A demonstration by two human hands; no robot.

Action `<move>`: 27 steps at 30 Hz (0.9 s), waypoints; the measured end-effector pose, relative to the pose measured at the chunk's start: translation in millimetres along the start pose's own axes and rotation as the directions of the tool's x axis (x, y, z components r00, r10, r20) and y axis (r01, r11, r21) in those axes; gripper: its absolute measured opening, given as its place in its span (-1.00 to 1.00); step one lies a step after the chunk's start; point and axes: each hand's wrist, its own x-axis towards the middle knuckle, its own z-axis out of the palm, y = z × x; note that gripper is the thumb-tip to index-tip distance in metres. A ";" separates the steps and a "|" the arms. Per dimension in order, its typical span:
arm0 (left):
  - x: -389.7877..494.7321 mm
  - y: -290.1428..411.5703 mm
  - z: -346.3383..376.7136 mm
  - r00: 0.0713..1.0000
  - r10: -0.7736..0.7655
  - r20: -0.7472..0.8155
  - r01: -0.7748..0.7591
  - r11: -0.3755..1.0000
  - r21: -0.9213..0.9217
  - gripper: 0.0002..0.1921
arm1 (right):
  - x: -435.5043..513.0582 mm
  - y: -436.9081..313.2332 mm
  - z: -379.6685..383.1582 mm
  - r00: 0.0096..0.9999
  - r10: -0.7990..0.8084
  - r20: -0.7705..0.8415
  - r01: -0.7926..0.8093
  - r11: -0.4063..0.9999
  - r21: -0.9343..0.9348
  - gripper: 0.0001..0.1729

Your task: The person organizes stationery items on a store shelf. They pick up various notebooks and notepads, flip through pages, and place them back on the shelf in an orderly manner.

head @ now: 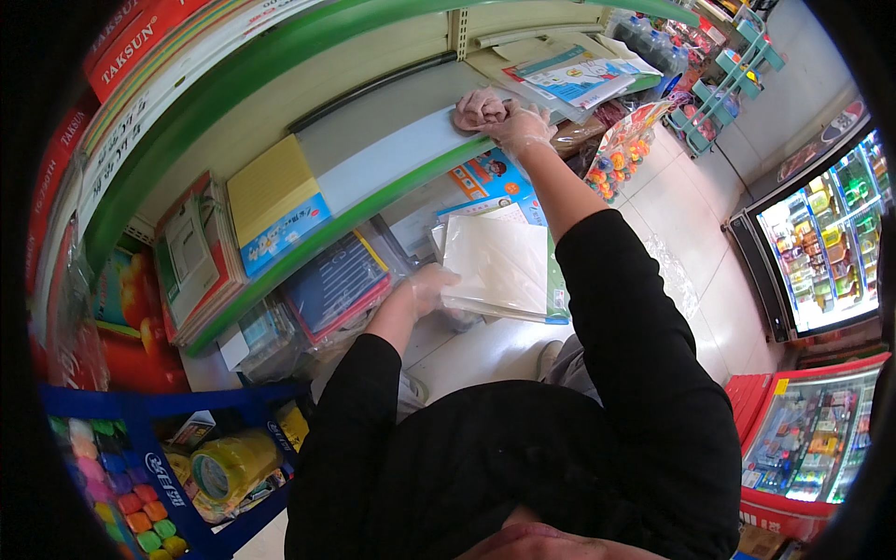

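Note:
My right hand (525, 129), in a transparent plastic glove, presses a crumpled pinkish-grey cloth (479, 110) onto the front of a shelf board (399, 150) with a green edge. My left hand (428, 288), gloved too, grips the left edge of a stack of cream paper packets (497, 262) in shiny plastic wrap. Part of the fingers is hidden by the stack. Printed sheets and a blue-and-orange booklet (483, 178) lie behind the packets, below the shelf edge.
Yellow lined pads (274, 189) and cardboard-backed packs (199, 259) sit on the shelf's left. Paper pads (581, 77) lie at its right end. Below are dark blue folders (336, 280). A blue rack (133, 448) stands lower left; a lit drinks fridge (819, 231) stands right.

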 end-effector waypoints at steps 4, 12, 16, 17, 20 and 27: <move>9.5 -3.4 -1.3 0.998 -0.005 0.058 0.004 1.000 0.016 -0.60 | 42.0 28.9 32.5 0.994 0.014 0.106 -0.081 0.747 0.660 -0.41; 11.3 -9.0 -5.4 0.996 -0.075 -0.044 0.075 0.997 -0.017 -0.54 | -65.3 62.0 -68.4 0.981 0.177 -0.073 0.101 -0.153 0.983 -0.63; 11.9 -5.6 -3.0 0.997 -0.065 -0.043 0.065 0.998 0.015 -0.55 | -125.4 94.1 -72.9 0.964 0.205 -0.172 0.180 -0.023 0.983 -0.63; 12.1 -5.9 -3.3 0.997 -0.059 -0.044 0.060 0.998 0.008 -0.56 | -138.9 98.3 -65.5 0.963 0.194 -0.189 0.190 0.016 0.982 -0.63; 7.0 -3.0 2.0 0.998 -0.040 -0.045 0.041 0.999 0.012 -0.60 | -176.6 108.2 -6.6 0.986 0.006 -0.165 0.152 0.354 0.923 -0.58; 3.8 -4.3 -1.2 0.999 -0.043 -0.023 0.043 0.999 0.010 -0.64 | -216.5 73.2 66.0 0.973 -0.227 0.041 0.214 0.954 0.211 -0.24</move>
